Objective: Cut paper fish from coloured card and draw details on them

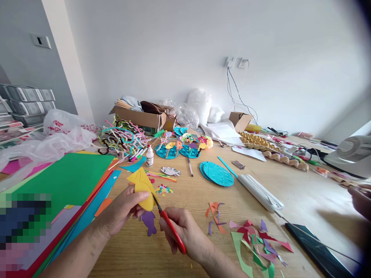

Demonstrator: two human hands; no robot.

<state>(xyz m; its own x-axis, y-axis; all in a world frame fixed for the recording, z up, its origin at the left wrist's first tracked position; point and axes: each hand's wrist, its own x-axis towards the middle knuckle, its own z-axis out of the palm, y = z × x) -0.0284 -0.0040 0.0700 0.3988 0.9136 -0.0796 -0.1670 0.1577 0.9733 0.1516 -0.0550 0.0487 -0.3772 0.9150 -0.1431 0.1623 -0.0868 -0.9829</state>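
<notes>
Tabletop [203, 208], wood-grained, its far side crowded along the wall. Green paper sheet [66, 177] uppermost over much of a pile of coloured sheets on the left side. Toward the far left corner, an open cardboard box [139, 117], filled; in front of it, a tangled heap of fuzzy stems [123, 137] in many colours. Dark phone [315, 251] near the near right corner; white power strip [259, 192] just beyond it.

Left hand [129, 202]: closed, thumb on top, pinching the yellow paper [142, 187] above the tabletop, left of the middle of the near edge. A curved outline is drawn on the paper. Right hand [181, 227]: fingers curled round the handles of the red-handled scissors [174, 233], blades meeting the paper's right side. How wide the blades stand, cannot tell. Another person's hand [361, 200] at the right edge, partly in view; what it holds, unclear.

Blue ovals [218, 174], overlapping, near the middle. Coloured scraps [257, 243] toward the near edge, right of the right hand. White glue bottle [150, 157], red-tipped, upright beyond the yellow paper. Purple fish-like cutout [148, 223] flat on the tabletop between the hands. Smallest: multicoloured paper dots [164, 189], a loose cluster just beyond the scissors.
</notes>
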